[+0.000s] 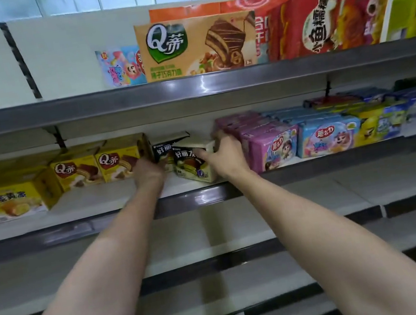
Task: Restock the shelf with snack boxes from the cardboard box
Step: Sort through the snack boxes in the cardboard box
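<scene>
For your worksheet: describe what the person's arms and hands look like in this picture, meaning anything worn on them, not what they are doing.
Both forearms are bare right up to the bottom edge of the picture, with no sleeves in sight. The left hand and right hand wear no gloves. No watch, bracelet or ring is visible on the parts shown.

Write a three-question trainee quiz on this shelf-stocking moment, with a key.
1. True or false: the right hand grips the cream-and-black snack box on the middle shelf.
2. Which boxes sit directly to the right of that box? A) yellow Q boxes B) purple boxes C) red boxes
3. Fill in: the left hand touches the ____ box behind and to the left of the one being placed.

Key
1. True.
2. B, the purple boxes; the yellow Q boxes lie to the left.
3. Black: the black box.
</scene>
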The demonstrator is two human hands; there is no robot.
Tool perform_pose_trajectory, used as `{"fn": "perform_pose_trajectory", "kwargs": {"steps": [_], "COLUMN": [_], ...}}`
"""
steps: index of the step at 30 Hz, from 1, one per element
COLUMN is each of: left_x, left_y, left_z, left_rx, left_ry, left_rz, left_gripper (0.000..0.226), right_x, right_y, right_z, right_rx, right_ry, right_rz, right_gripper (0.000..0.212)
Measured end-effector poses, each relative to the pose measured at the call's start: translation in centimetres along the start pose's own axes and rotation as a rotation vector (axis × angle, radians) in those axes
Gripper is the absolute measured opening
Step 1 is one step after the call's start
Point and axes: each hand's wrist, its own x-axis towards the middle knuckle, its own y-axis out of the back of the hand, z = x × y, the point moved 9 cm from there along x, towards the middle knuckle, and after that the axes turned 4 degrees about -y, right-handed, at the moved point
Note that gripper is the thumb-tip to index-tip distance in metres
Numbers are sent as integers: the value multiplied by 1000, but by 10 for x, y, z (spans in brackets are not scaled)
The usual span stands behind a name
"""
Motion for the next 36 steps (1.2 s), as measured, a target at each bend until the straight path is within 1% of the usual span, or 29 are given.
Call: {"fn": "perform_pose_trajectory", "kwargs": {"steps": [1,3,5,6,9,11,13,15,17,19,21,22,24,25,26,28,29,31,32,35,36], "left_x": [-1,-2,-6,-7,-11,-11,-12,-12,-12,-12,-13,-13,-6,7,12,14,17,14,12,16,15], "left_y": [2,5,10,12,15,14,11,3,-2,-1,-2,-5,-17,-31,-38,-42,-44,-35,-29,-29,-30], "left_z": [-1,-5,-6,-8,-7,-7,-6,-5,-1,3,5,6,1,-8,-10,-4,-4,7,13,19,19], "left_rx": [-32,-74,-82,-107,-204,-277,-318,-346,-376,-370,-405,-468,-582,-593,-577,-532,-535,-583,-578,-452,-440], "left_ry": [1,21,55,69,69,56,53,60,55,71,86,84,75,72,62,34,28,-11,-43,-102,-110], "left_rz": [10,23,23,21,4,-26,-64,-103,-117,-110,-108,-122,-137,-148,-172,-205,-206,-156,-128,-141,-149], "left_gripper": [46,33,33,34,35,38,44,52,59,70,78,84,105,113,116,105,101,101,99,74,71], "right_x": [0,-3,-5,-6,-6,-4,0,4,7,10,13,14,19,23,28,42,44,47,48,54,55], "right_y": [-3,-6,-10,-14,-30,-37,-40,-45,-54,-61,-70,-73,-79,-82,-86,-92,-93,-94,-95,-106,-109], "right_z": [3,5,8,8,10,12,12,11,9,7,7,7,9,10,13,19,19,17,16,16,16], "right_rx": [36,95,144,159,193,231,231,214,205,193,191,201,254,279,282,251,250,274,290,349,372], "right_ry": [-17,-67,-137,-169,-244,-242,-216,-200,-206,-230,-259,-283,-331,-348,-355,-339,-342,-357,-357,-356,-357], "right_rz": [-20,0,62,77,81,86,62,-19,-99,-112,-152,-171,-189,-195,-197,-212,-221,-236,-229,-191,-177], "right_gripper": [62,71,83,85,74,66,57,52,57,63,61,55,49,49,52,55,53,42,41,49,50]}}
